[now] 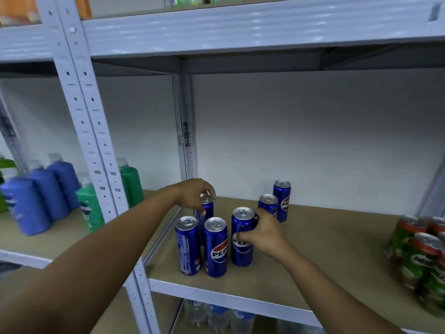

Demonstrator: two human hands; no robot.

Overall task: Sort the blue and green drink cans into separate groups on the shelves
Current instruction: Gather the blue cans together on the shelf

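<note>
Several tall blue cans stand on the brown shelf board (313, 249). My left hand (195, 192) grips the top of a rear blue can (207, 208) at the shelf's left. My right hand (263, 233) holds another blue can (242, 239) by its side, thumb in front and fingers behind. Two blue cans (202, 247) stand in front at the left. Two more blue cans (280, 201) stand farther back, right of my right hand. A group of green cans (421, 259) with red rims stands at the shelf's right edge, blurred.
White metal uprights (94, 145) divide this bay from the left bay, where blue bottles (36, 196) and green bottles (130, 182) stand. The shelf's front rail (216, 294) runs below the cans. Plastic bottles (216, 317) sit on the shelf beneath.
</note>
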